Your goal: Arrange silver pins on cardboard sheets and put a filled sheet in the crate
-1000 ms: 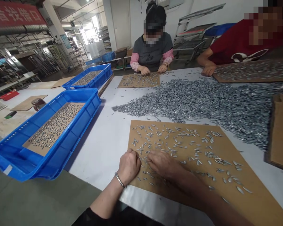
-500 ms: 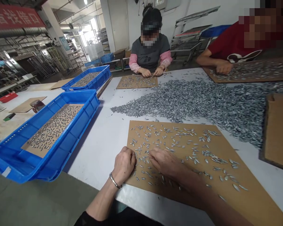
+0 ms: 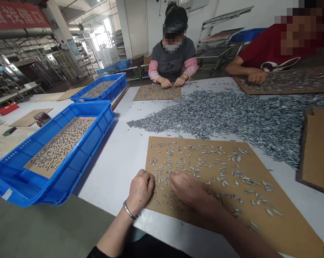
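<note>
A brown cardboard sheet (image 3: 218, 225) lies before me with small silvery spindle-shaped pieces (image 3: 239, 175) scattered over it, some single and some in little clusters. At the sheet's left edge is my left hand (image 3: 140, 188), its fingers curled in and a metal bangle at the wrist. My right hand (image 3: 187, 188) is over the left part of the sheet, closed among the pieces and slightly smeared. Both sets of fingertips are hidden, so whatever they hold cannot be made out. Beyond the sheet spreads a large heap of the same pieces (image 3: 218, 111).
At left stands a blue crate (image 3: 97, 143) holding a card with pieces on it. A second blue crate (image 3: 118, 86) is behind. Two co-workers sit across the table, hands over their own boards (image 3: 158, 92). A cardboard box (image 3: 319, 147) stands at right.
My right hand has shifted slightly down, its forearm blurred by motion. My left hand stays at the sheet's edge, nearly unmoved.
</note>
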`<state>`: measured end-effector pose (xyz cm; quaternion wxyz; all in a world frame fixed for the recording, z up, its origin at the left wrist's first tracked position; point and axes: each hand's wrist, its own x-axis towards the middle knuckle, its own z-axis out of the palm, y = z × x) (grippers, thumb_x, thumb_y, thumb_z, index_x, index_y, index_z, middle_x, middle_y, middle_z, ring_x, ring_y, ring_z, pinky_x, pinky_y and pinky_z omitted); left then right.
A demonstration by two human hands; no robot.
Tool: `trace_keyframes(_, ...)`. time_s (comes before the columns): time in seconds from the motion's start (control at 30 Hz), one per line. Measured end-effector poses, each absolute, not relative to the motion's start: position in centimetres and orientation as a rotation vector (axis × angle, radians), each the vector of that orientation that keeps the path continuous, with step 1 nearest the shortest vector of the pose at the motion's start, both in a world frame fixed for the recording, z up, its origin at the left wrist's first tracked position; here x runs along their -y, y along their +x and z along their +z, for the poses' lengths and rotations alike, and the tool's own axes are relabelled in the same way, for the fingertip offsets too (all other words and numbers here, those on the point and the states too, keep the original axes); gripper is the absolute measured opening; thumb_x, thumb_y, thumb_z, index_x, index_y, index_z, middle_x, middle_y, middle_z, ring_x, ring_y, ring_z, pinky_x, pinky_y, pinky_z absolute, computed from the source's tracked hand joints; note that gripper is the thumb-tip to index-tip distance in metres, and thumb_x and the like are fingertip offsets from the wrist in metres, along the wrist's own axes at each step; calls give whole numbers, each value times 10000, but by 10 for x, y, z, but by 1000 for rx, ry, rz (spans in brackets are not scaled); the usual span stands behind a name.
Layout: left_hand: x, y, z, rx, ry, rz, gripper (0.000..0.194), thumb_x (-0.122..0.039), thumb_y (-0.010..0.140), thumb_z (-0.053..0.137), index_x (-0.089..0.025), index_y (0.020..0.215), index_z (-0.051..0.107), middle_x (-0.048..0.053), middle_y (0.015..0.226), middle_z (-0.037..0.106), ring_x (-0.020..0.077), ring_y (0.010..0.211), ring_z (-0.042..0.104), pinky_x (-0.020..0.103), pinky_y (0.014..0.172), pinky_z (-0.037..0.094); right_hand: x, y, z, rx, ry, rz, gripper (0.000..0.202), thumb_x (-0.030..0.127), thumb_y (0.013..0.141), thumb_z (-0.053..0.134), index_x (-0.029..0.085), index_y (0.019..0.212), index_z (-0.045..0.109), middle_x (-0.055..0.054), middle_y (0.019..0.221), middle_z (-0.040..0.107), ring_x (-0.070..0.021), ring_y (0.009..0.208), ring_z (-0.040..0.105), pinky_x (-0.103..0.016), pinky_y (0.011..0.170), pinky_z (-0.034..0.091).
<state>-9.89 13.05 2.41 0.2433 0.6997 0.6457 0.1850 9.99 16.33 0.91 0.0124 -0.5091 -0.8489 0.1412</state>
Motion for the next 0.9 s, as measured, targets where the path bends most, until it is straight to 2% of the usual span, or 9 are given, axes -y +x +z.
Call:
trace_keyframes(0.17, -130, -95, 24, -1719, 1948, 511, 250, -189, 994, 468, -214, 812, 637, 43, 880, 627, 187, 846, 617, 294, 786, 469, -165, 99, 13, 2689, -1566, 426, 231, 105, 973, 502, 188, 874, 694, -125, 964, 742, -244, 901, 676, -341, 804, 427)
trace_keyframes(0.4, -132, -101, 22, -1649, 1994, 555, 268, -247, 1021, 439, -212, 874, 660, 58, 906, 631, 201, 855, 623, 325, 811, 495, -178, 174, 28, 2302, -1740, 729, 303, 254, 1007, 434, 222, 738, 571, -29, 821, 692, -170, 742, 614, -274, 641, 361)
trace_keyframes(0.5, -134, -100, 19, -1625, 1995, 570, 264, -274, 1027, 442, -219, 882, 655, 58, 928, 635, 202, 860, 631, 336, 822, 502, -164, 204, 29, 2266, -1784, 773, 297, 235, 973, 468, 223, 691, 561, -13, 752, 682, -160, 694, 603, -272, 614, 335)
trace_keyframes(0.63, -134, -91, 16, -1580, 2018, 577, 258, -299, 1027, 456, -225, 876, 652, 56, 925, 636, 208, 863, 640, 342, 821, 509, -138, 215, 16, 2373, -1758, 773, 247, 170, 938, 495, 216, 732, 624, -17, 798, 705, -167, 724, 623, -281, 640, 337)
trace_keyframes(0.9, -135, -80, 18, -1553, 2040, 534, 253, -290, 1032, 464, -220, 898, 667, 57, 929, 641, 208, 879, 645, 335, 826, 514, -112, 207, 3, 2450, -1816, 702, 235, 142, 946, 520, 201, 751, 637, -39, 835, 714, -182, 725, 653, -293, 642, 372)
